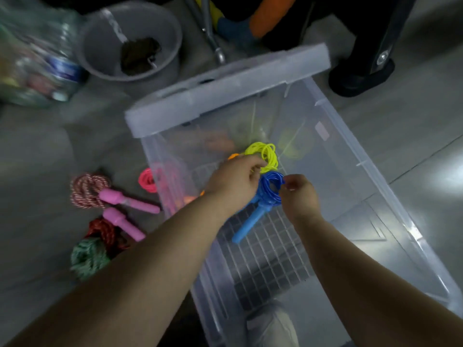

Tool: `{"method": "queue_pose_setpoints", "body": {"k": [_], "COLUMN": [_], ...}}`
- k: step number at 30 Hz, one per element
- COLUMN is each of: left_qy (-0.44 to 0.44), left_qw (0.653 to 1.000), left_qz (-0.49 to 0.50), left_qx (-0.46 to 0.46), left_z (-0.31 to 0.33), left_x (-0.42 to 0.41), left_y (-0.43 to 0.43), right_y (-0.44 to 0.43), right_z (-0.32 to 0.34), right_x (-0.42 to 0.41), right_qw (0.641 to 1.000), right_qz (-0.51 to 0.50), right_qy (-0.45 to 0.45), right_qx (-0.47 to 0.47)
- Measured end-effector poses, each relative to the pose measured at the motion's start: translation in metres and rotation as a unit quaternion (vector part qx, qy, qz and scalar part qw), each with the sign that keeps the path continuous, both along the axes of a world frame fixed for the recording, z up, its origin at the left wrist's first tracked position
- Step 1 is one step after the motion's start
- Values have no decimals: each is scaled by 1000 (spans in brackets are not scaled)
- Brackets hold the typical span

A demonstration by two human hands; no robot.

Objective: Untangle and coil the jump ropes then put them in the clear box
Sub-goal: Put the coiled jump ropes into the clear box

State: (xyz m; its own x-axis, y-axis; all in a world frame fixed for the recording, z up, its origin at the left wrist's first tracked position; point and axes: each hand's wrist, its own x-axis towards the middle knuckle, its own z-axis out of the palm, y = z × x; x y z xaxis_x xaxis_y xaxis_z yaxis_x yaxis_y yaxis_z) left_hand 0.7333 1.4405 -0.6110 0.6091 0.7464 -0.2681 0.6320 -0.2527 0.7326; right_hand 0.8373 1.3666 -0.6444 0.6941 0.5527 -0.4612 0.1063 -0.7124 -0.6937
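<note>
Both my hands reach into the clear box (390, 194) on the floor. My left hand (233, 181) holds a coiled yellow jump rope (265, 154) over the box's far end; an orange handle end (233, 156) shows just behind the hand. My right hand (300, 194) pinches the coil of a blue jump rope (271, 187), whose blue handle (248, 225) hangs down over the box's ribbed bottom. A coiled pink rope (147, 181) lies against the box's left wall; whether it is inside or outside I cannot tell.
On the floor to the left lie a red-white rope (86, 190) with two pink handles (127, 201), a dark red rope (102, 232) and a green rope (87, 259). The box lid (225, 88) leans at the far end. A grey bucket (130, 38) stands behind.
</note>
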Motion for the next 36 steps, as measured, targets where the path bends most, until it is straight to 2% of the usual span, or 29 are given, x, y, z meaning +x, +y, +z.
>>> {"method": "queue_pose_setpoints", "body": {"k": [3,5,7,10,12,14,17,20,23,25,29,36], "left_qy": [-135,-154,-107,68,139,202,253,244,249,262,273,273], "left_qw": [984,961,932,924,926,932,931,932,929,926,925,921], "left_qz": [79,220,342,376,347,297,253,237,232,226,234,265], "left_qx": [82,66,48,-15,-57,-50,-78,-123,-146,-149,-121,-82], "left_z": [48,60,50,20,2,-13,-33,-56,-75,-83,-94,-96], "left_x": [-75,-130,-181,-242,-269,-286,-298,-304,-305,-300,-289,-286], "left_y": [-17,-20,-17,-12,-13,-15,-15,-15,-16,-16,-12,-16], "right_y": [23,41,60,87,103,116,121,119,123,127,126,108], "right_z": [40,73,104,130,122,91,19,-41,-70,-80,-91,-86], "right_x": [-36,-68,-104,-166,-207,-240,-260,-244,-224,-217,-217,-223], "right_qw": [987,964,936,900,898,922,933,912,923,933,923,959], "right_qz": [61,88,134,250,316,358,343,325,276,259,280,222], "right_qy": [-83,-112,-125,-140,-132,-91,-56,-139,-172,-149,-145,-69], "right_qx": [124,225,299,329,275,115,-98,-206,-205,-200,-221,-161]}}
